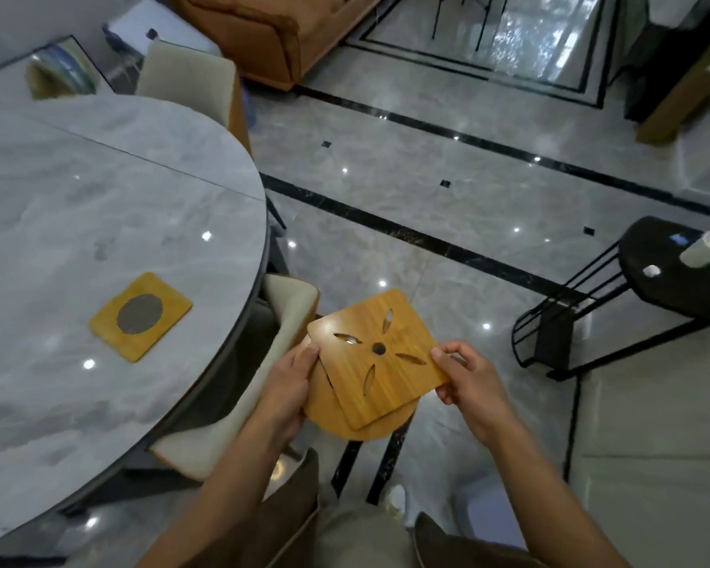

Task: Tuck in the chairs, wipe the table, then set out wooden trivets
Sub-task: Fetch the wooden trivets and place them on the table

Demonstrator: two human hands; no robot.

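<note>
**Fingers (441,354) on a square trivet (380,358) beside the table (99,198)**

The thumb and the curled fingers of the right hand (466,379) pinch the right corner of the square trivet, with the thumb on top. The left hand (287,383) grips a round trivet (328,412) from the left. Its thumb lies on the left edge of the square one, and its other fingers are hidden below the wood.

The square trivet lies on top of the round one and touches it. It is honey-coloured wood with a straight grain and rounded corners. It has a small round hole in the middle, and four leaf-shaped slots point out from this hole like a cross. The round trivet has the same colour, and only its lower left part shows.

Both are in the air in front of the person, above the floor (468,198), just to the right of the table edge.

A third trivet (140,317) lies flat on the table near the rim, well apart from the hands. It is also square wood, with a grey oval in its centre.

The table top is grey, like marble, with a rounded end and a dark rim. A cream chair (290,305) stands pushed under the rim, between the table and the hands. A second chair (185,75) stands at the far side. At the right a black stool (652,280) stands on the glossy grey floor, and an orange sofa (271,30) is at the top.
</note>
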